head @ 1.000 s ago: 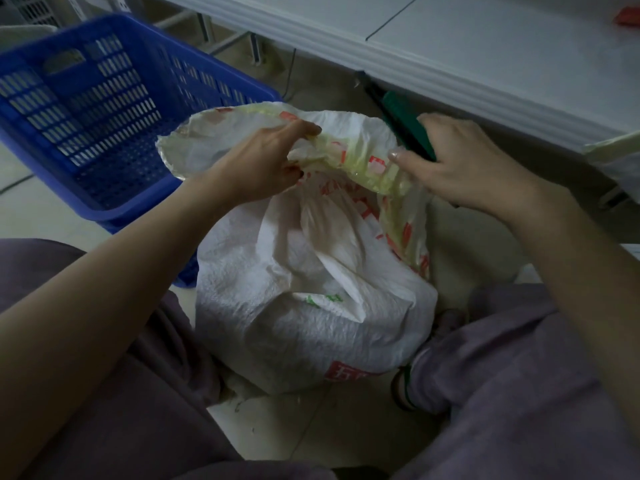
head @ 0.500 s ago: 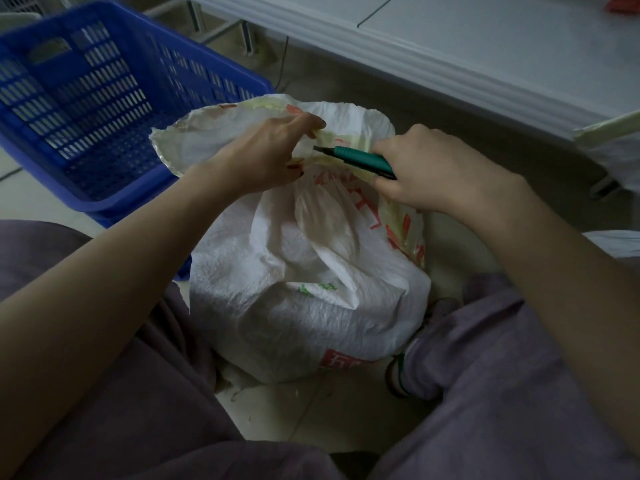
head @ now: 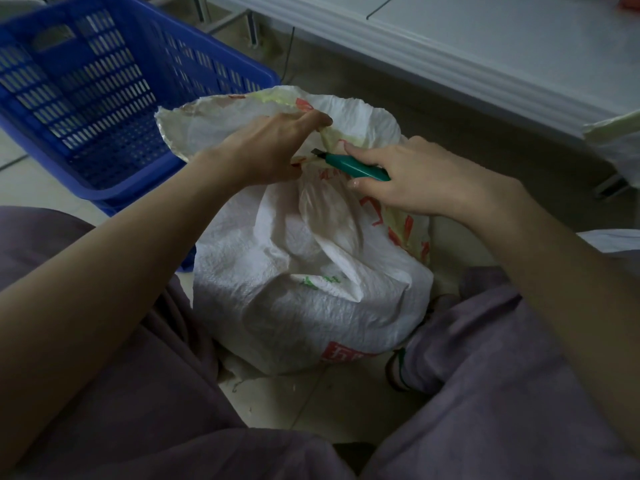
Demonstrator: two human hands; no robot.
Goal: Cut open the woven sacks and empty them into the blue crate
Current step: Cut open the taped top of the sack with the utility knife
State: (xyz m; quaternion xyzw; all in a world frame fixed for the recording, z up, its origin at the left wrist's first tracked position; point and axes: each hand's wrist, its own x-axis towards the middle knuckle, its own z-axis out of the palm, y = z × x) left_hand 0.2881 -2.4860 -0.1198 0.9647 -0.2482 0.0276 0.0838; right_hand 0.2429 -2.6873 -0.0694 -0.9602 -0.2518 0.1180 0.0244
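A white woven sack (head: 304,289) with red and green print stands on the floor between my knees. My left hand (head: 266,150) pinches the gathered top of the sack and holds it up. My right hand (head: 426,178) grips a green utility knife (head: 356,167), its blade pointing left at the sack's neck just beside my left fingers. The blue crate (head: 104,95) stands at the upper left, right behind the sack, and looks empty where I can see in.
A white table (head: 485,39) edge runs across the upper right. Another pale sack (head: 616,136) shows at the right edge. My legs in purple trousers flank the sack on the tiled floor (head: 322,400).
My right hand brought the green knife from under the table to the sack's neck, and it now sits lower with the blade close to my left fingers. My left hand keeps its hold.
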